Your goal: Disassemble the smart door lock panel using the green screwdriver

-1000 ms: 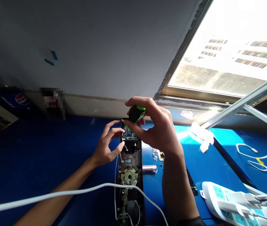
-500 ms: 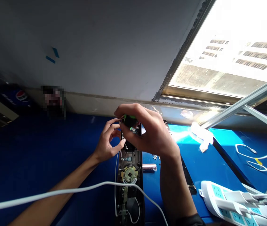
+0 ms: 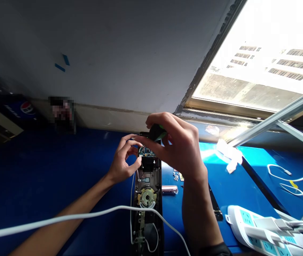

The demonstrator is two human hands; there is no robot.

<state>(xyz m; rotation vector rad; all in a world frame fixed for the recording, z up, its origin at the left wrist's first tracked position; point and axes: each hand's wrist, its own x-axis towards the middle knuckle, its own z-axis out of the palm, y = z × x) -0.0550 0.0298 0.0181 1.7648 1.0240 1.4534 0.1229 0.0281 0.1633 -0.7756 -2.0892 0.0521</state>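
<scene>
A long black device housing (image 3: 148, 179) lies opened on the blue table, with a circuit board (image 3: 148, 153), a round metal part (image 3: 147, 197) and thin white wires inside. My left hand (image 3: 126, 160) is at its upper left edge, thumb and curled fingers gripping the rim by the board. My right hand (image 3: 179, 145) is closed round the black-and-green handle of a screwdriver (image 3: 157, 132), above the board's right side. Its tip is hidden from view. Small screws (image 3: 176, 176) and a pink cylindrical cell (image 3: 169, 190) lie right of the housing.
A thick white cable (image 3: 87, 215) crosses in front of the housing and my left forearm. At lower right is a white power strip (image 3: 236, 220) with plugs. A black panel (image 3: 215, 204) lies beyond my right forearm; wall and window bound the far side.
My right hand has moved right and slightly up with the screwdriver, uncovering more of the circuit board. My left hand stays at the housing's edge.
</scene>
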